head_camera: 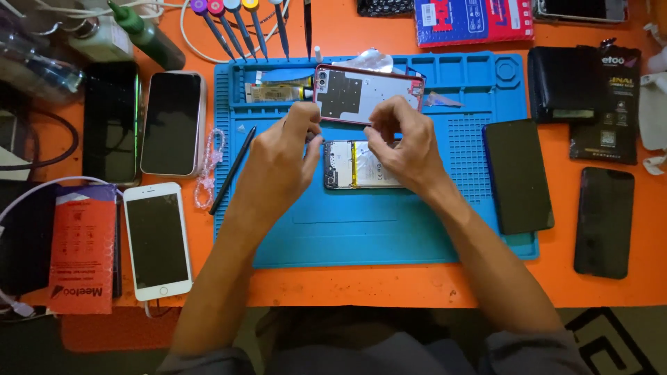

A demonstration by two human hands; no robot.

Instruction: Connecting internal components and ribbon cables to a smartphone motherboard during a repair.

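An opened phone [354, 165] lies on the blue repair mat [389, 236], its circuit board and yellow-edged battery showing. My left hand [281, 156] hovers at its left end with fingers curled and pinched together. My right hand [403, 142] is over its right half, fingertips pinched close to the left hand's. Whether a small part sits between the fingers cannot be made out. Just behind my hands lies a red-framed phone back housing [351, 90], inner side up.
A black spudger [233, 170] lies on the mat's left edge beside a bead chain [208, 170]. Several phones lie on the orange table: three at left [170, 125], two at right [517, 177]. Screwdrivers [236, 24] stand at the back; boxes and a black pouch [563, 83] sit right.
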